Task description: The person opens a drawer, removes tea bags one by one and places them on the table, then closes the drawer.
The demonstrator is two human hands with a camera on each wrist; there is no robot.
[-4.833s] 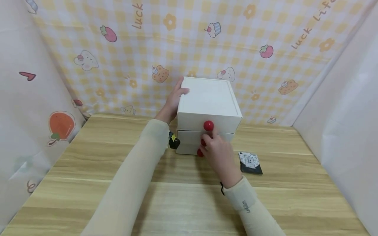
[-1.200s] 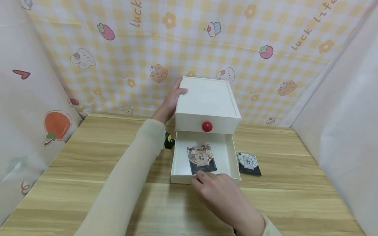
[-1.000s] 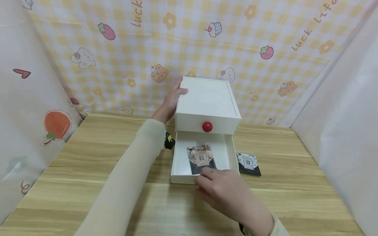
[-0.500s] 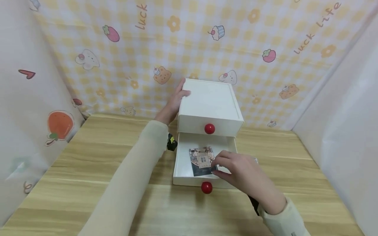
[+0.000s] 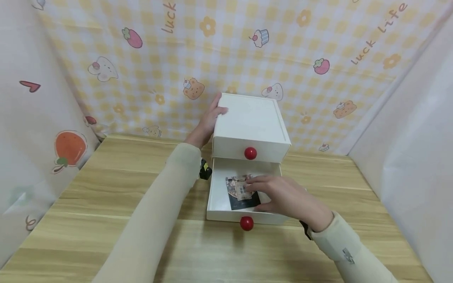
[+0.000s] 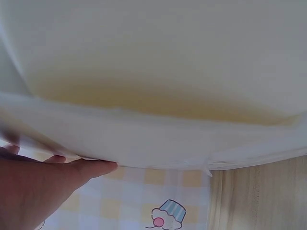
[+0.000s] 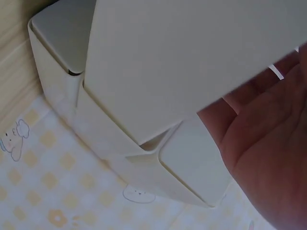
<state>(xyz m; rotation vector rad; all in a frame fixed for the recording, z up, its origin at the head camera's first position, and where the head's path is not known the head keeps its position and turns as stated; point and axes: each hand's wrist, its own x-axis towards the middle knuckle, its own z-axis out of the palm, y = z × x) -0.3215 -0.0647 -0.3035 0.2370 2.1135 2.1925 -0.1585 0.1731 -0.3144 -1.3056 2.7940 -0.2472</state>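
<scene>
In the head view, a white cabinet [image 5: 252,122] stands toward the far side of a wooden table [image 5: 106,196], in front of a checked cloth [image 5: 148,59]. The left hand [image 5: 209,120] rests against the cabinet's left side, its thumb and a finger parted at the top edge, steadying rather than pinching. A black gadget [image 5: 205,169] with a yellow mark sits at that wrist. The upper drawer is closed, with a red knob [image 5: 250,153] on its front. Beneath it a drawer [image 5: 223,215] is pulled toward the near side, with its own red knob [image 5: 246,223]. A dark, printed packet [image 5: 239,193] lies flat inside. The right hand [image 5: 284,196] comes in from the right, fingers spread over the packet's right part and thumb apart near the front wall; whether the fingertips touch the packet, I cannot tell.

In the left wrist view, the left hand's fingers reach out along the cabinet's edge, with a cupcake print [image 6: 169,214] on the cloth behind.

In the right wrist view, the pulled-out drawer hides most of the right hand's fingers; the packet is out of sight.
</scene>
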